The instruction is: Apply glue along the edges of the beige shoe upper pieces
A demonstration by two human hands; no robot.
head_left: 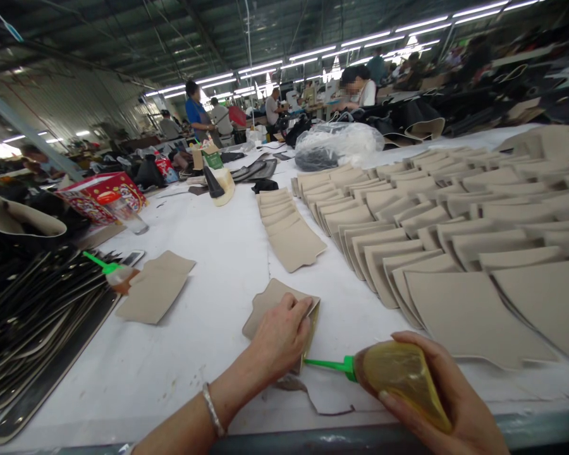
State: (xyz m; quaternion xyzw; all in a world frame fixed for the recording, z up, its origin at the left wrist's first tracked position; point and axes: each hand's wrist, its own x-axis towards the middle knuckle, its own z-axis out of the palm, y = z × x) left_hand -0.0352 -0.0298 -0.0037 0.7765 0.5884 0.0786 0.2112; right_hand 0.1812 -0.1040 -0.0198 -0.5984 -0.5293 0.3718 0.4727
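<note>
My right hand (pixel 448 395) is wrapped round a glue bottle (pixel 398 376) of yellowish liquid with a long green nozzle. The nozzle's tip touches, or nearly touches, the right edge of a beige cut piece (pixel 268 306) lying on the white table. On top of that piece my left hand (pixel 282 328) presses down, its fingers bent together near the right edge; whether they pinch the piece cannot be seen. Glossy yellowish glue shows along that edge. Another beige piece (pixel 156 287) lies to the left, beside a second green-nozzled bottle (pixel 118 275).
Overlapping rows of beige pieces (pixel 474 309) spread across the right side, with a smaller row (pixel 294 240) ahead. Dark strips (pixel 42 335) are heaped at left. Farther off are a clear jar (pixel 128 215), a red box (pixel 99 196) and a plastic bag (pixel 339 145). People work behind.
</note>
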